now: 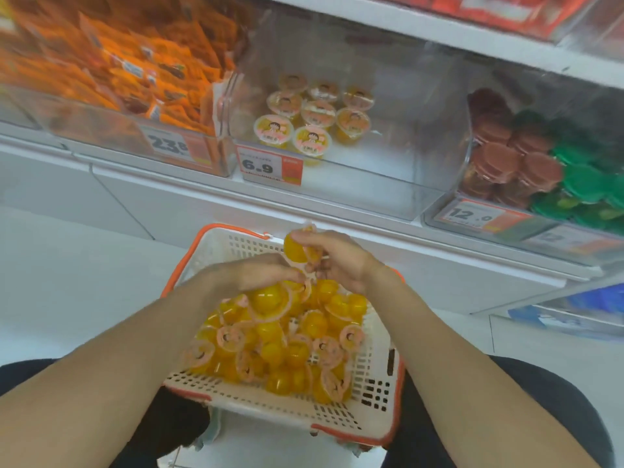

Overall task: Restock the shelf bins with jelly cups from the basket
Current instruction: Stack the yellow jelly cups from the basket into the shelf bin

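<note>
- Store shelving fills the background, with a clear bin part-filled with jelly cups.
- Right hand pinches one cup above the basket; the bin lies straight ahead and up.
- Left hand curls its fingers around cups on the pile.

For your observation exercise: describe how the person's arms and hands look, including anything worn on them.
Both forearms are bare up to the frame's edge: no sleeves, gloves, watch or rings show. The left hand and right hand are motion-blurred, so fine details cannot be told.
</note>
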`<state>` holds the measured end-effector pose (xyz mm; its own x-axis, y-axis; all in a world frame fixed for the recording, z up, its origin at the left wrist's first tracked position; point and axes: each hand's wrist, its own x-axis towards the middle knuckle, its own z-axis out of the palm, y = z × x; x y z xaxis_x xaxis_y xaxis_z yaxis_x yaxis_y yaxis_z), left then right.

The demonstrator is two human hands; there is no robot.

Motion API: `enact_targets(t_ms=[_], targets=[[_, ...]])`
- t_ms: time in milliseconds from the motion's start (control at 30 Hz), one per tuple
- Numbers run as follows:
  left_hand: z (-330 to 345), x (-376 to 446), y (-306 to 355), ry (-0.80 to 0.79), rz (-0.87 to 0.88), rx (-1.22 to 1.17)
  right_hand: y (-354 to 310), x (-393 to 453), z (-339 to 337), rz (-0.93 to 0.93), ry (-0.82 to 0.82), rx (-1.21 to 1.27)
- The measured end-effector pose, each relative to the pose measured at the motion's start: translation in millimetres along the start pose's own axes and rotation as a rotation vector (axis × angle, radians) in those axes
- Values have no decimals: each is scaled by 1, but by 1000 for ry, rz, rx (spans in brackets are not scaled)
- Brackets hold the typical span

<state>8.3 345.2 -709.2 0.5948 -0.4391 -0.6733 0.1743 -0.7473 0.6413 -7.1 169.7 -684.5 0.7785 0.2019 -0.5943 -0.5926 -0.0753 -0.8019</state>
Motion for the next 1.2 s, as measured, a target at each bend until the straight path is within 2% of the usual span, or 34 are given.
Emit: enact_targets(t_ms=[67,233,300,400,533,633,700,767,900,1000,1100,1200], targets=[[-26,-17,19,64,74,57,-30,-17,-4,-72,-20,-80],[-48,-55,52,156,376,1,-64,-45,-2,-126,-30,-290],[-51,-60,48,114,426,-66,-61,-50,-7,-119,-64,-227],[-49,-66,41,-44,482,-293,-56,-59,-20,-105,-165,-1],[-51,-69,46,-87,551,-331,-58,-59,-36,-167,-243,173],[-48,-69,59,-8,528,-553,-59,-63,-29,-239,-233,349],[-44,-69,65,65,455,-734,-56,-65,-19,-259,-212,369],[-43,-66,67,89,348,-818,-51,-65,-10,-277,-167,340],[-42,-60,60,49,348,-782,-49,-66,-4,-267,-84,251],[-41,-64,63,113,401,-739,-52,-70,-8,-297,-20,120],[-39,-65,65,124,438,-689,-56,-74,-12,-356,68,110],[-39,-67,68,174,398,-669,-62,-80,-12,-432,124,70]])
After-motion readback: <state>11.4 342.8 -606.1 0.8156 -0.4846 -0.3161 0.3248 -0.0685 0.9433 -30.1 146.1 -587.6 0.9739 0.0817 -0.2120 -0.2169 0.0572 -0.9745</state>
